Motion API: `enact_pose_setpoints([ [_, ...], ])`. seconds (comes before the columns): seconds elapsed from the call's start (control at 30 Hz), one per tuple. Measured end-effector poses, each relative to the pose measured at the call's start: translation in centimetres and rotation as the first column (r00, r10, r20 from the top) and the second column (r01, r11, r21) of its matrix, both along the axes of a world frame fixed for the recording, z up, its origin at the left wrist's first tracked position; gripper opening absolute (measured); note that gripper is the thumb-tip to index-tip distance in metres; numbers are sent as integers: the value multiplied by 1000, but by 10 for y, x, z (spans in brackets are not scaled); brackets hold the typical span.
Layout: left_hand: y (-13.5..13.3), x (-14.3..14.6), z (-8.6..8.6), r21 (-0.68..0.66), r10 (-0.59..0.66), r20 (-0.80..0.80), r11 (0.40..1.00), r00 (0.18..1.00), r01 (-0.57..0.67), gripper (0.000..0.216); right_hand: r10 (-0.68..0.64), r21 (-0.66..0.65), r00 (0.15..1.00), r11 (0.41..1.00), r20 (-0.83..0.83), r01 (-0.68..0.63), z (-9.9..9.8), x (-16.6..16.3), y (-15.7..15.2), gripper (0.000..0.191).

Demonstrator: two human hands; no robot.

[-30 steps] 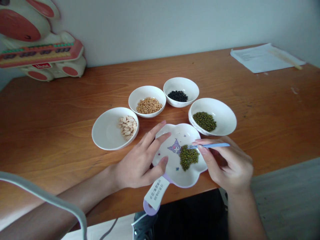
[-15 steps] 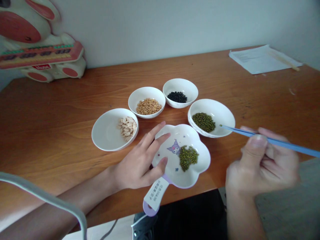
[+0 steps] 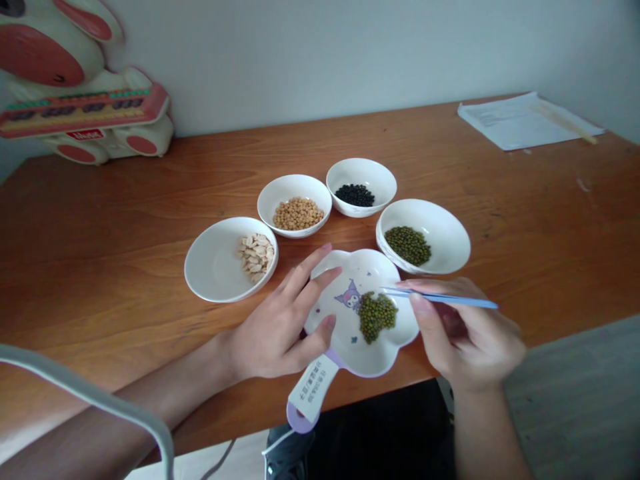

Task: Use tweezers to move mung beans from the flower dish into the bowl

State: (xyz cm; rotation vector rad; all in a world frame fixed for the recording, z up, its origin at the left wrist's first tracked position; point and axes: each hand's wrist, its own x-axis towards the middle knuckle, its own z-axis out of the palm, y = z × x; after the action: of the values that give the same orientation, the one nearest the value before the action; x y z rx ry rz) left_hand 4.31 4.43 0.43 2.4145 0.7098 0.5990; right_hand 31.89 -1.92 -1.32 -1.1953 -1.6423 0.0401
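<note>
My right hand (image 3: 465, 333) pinches blue tweezers (image 3: 445, 299), their tips over the green beans' upper edge. I cannot make out anything between the tips. The green beans (image 3: 377, 317) lie in a pile in a white, flower-shaped dish (image 3: 345, 340) with a purple rim and a labelled handle (image 3: 314, 387). My left hand (image 3: 285, 320) lies with its fingers spread over the dish's left rim. Just behind the dish, a white bowl (image 3: 447, 243) holds more green beans (image 3: 407, 245).
Further white bowls form an arc: one (image 3: 210, 267) with flat pale seeds (image 3: 257, 255), one (image 3: 295, 183) with yellow beans (image 3: 299, 213), one (image 3: 365, 170) with black beans (image 3: 355, 195). A toy keyboard (image 3: 85, 113) stands back left, paper (image 3: 520, 123) back right. A grey cable (image 3: 100, 403) crosses lower left.
My right hand has swung left with the tweezers, from over the green bean bowl to over the flower-shaped dish. A bean showed at the tips before. My left hand stays put.
</note>
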Motion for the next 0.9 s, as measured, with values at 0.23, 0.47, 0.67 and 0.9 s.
enact_pose_setpoints([
  [0.23, 0, 0, 0, -15, -5, 3, 1000, 1000, 5, 62, 74, -52, 995, 996, 68, -70, 3, 0, 5, 37],
  [0.47, 0, 1, -1, 4, -1, 4, 1000, 1000, 1, 60, 68, -80, 996, 995, 58, -63, 3, -1, 5, 35],
  [0.67, 0, 0, -2, 11, 0, 3, 1000, 1000, 0, 60, 74, -95, 995, 993, 61, -68, 4, -1, 5, 33],
  [0.9, 0, 1, 0, 2, 1, 6, 1000, 1000, -1, 61, 46, -84, 997, 996, 62, -41, 3, 0, 4, 32],
])
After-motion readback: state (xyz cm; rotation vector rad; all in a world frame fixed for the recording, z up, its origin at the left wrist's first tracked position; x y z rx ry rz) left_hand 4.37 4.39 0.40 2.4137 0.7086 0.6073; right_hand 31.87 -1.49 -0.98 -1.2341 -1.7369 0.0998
